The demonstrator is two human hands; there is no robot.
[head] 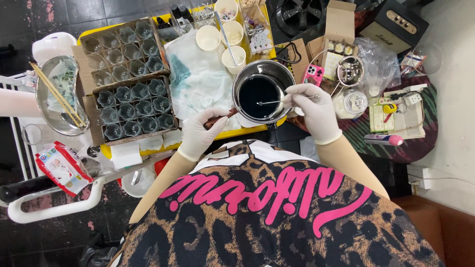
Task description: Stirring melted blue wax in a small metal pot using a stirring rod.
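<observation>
Holding a small steel saucepan [263, 92] of black liquid [258, 94], the person works with both gloved hands at the near edge of a yellow tray [110, 148]. The left hand [202, 133] is closed around the pan's brown handle [220, 118], fingers wrapped fully about it. The right hand [315, 110] pinches a thin metal stirrer [276, 102] between thumb and fingertips; the tip of the stirrer sits in the liquid near the middle of the pan.

Just left of the pan lies a sheet of stained white paper [198, 79]. Beyond it, two cardboard trays of small glass jars [129, 79] stand side by side, the nearer jars darker than the farther ones. Three white paper cups [222, 39] stand behind the pan, one with a stick in it. At the far left, a steel bowl [57, 96] holds a pair of wooden chopsticks [57, 96].

To the right of the pan lie a pink phone case [313, 74], a small metal strainer [350, 70] and a lidded glass jar [352, 102].
</observation>
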